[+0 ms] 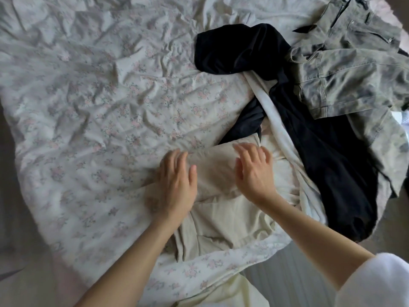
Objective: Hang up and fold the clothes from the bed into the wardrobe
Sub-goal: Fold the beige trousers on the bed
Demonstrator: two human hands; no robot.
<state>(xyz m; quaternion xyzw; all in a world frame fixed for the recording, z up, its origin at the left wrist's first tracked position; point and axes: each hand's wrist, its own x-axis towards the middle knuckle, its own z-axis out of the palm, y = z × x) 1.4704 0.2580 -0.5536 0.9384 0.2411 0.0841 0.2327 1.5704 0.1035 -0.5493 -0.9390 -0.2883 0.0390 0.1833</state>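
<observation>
Both my hands, left hand (177,187) and right hand (254,171), lie open, gripping nothing, on soft, light beige trousers (221,209) at lower centre; hems offer the best hold.

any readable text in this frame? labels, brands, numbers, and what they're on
None readable.
Grey denim garment: metal buttons and rivets show, but any stamping on them is too small to read; no label visible.
Black garment: no print or tag in view.
Beige garment under the left hand and right hand: plain, no tag visible.
Bed sheet: floral pattern only, no lettering.
</observation>
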